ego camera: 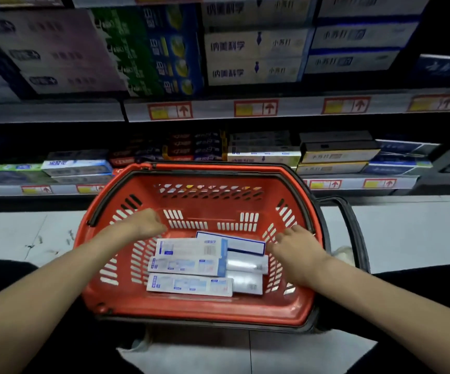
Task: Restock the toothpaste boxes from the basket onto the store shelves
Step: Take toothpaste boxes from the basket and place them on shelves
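Note:
A red plastic basket (pixel 199 315) with black handles sits on the floor in front of me. Several white-and-blue toothpaste boxes (pixel 190 265) lie flat on its bottom, side by side and partly stacked. One blue-edged box (pixel 245 244) lies at an angle behind them. My left hand (pixel 148 222) hangs inside the basket above the boxes' left ends, fingers bent downward, holding nothing. My right hand (pixel 298 251) reaches in from the right, fingers spread, with the thumb at the right end of the blue-edged box.
The low shelf (pixel 353 182) just behind the basket carries rows of toothpaste boxes (pixel 264 155). A higher shelf (pixel 299 107) with red price tags holds taller stacks (pixel 253 58). Pale floor tiles (pixel 407 233) lie on both sides of the basket. My dark-clothed legs flank it.

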A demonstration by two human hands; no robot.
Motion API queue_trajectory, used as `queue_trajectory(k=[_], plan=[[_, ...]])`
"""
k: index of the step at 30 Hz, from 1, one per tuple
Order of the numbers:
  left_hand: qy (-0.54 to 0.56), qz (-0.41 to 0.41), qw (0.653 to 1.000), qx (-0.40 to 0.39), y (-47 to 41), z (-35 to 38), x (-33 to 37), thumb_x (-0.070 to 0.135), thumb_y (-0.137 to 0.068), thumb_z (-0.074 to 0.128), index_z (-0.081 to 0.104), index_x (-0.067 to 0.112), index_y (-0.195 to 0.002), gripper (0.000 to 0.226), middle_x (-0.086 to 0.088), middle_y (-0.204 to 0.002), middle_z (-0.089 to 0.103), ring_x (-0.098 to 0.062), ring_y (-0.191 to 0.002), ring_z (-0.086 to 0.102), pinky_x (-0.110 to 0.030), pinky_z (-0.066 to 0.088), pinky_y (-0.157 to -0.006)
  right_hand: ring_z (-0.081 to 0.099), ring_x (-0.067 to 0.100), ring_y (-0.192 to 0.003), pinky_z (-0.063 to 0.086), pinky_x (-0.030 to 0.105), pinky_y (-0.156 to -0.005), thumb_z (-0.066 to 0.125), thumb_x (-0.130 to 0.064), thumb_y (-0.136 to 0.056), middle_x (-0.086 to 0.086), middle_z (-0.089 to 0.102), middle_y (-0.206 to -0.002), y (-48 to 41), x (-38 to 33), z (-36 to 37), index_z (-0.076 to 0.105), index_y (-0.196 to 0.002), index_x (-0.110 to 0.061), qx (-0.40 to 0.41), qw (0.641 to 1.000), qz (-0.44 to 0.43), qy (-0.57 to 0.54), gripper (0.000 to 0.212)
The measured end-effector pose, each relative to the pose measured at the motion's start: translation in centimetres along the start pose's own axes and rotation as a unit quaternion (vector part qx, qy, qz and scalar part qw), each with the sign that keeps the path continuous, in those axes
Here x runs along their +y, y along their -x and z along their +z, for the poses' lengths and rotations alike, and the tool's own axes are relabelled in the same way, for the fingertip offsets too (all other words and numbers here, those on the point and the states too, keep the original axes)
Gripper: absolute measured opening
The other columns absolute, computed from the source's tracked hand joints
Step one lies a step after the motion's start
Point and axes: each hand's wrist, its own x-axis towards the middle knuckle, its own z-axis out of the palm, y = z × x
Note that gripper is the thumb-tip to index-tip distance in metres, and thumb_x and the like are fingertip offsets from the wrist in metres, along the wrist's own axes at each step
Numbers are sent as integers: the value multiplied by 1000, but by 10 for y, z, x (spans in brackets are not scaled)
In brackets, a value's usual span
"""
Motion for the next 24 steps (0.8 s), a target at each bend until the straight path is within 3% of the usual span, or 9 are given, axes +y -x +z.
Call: queue_trajectory(k=[2, 4, 5, 7, 9, 16, 20, 24], plan=[[-161, -10, 987, 10, 3, 5, 0, 49, -98, 57, 70, 18, -117, 39, -4, -125, 70, -27, -117, 63, -37, 43, -99, 62, 30, -115, 43, 40, -103, 71, -21, -82, 8, 70, -118, 6, 12, 8, 69, -117, -17, 23, 999, 2, 27, 35], [-303, 5, 953, -6, 4, 15, 4, 51, -99, 49, 64, 25, -130, 44, -2, -141, 62, -28, -137, 49, -45, 32, -113, 67, 28, -105, 48, 40, -97, 84, -27, -68, 7, 73, -106, 16, 23, 12, 74, -105, -18, 33, 999, 9, 32, 39], [-345, 18, 938, -29, 6, 22, 10, 51, -99, 47, 61, 26, -135, 46, -2, -146, 59, -29, -143, 42, -48, 26, -116, 65, 28, -111, 45, 40, -102, 82, -29, -72, 7, 72, -112, 20, 29, 16, 72, -110, -19, 9, 999, 16, 39, 40], [-387, 41, 919, -63, 12, 34, 26, 51, -98, 46, 58, 28, -139, 49, -1, -149, 54, -31, -149, 30, -54, 17, -118, 56, 27, -128, 32, 40, -115, 70, -29, -87, 5, 66, -129, 32, 39, 26, 64, -127, -22, -60, 996, 39, 44, 41], [-421, 67, 902, -71, 18, 45, 41, 51, -97, 46, 57, 28, -141, 50, -2, -150, 53, -32, -150, 25, -57, 13, -119, 53, 26, -133, 25, 41, -120, 62, -25, -90, 5, 64, -134, 44, 48, 33, 62, -131, -24, -85, 994, 53, 40, 41], [-556, 125, 819, -63, 19, 58, 51, 55, -94, 59, 44, 25, -155, 69, -6, -165, 32, -38, -156, 11, -60, 5, -121, 53, 22, -131, 32, 37, -114, 61, -26, -92, -1, 65, -133, 61, 61, 47, 63, -127, -25, -125, 988, 90, 34, 35], [-533, 166, 829, -31, 17, 60, 46, 47, -97, 53, 55, 28, -144, 51, -4, -153, 48, -33, -147, 29, -56, 15, -117, 49, 26, -132, 36, 42, -110, 61, -32, -94, 1, 65, -133, 45, 53, 54, 61, -130, -24, -156, 981, 112, 15, 38], [-434, 193, 880, -25, 18, 50, 52, 34, -101, 52, 53, 34, -145, 44, 0, -146, 54, -27, -138, 39, -50, 23, -115, 55, 29, -128, 43, 40, -107, 60, -30, -94, 5, 65, -134, 9, 49, 56, 60, -135, -22, -134, 968, 152, -150, 42]])
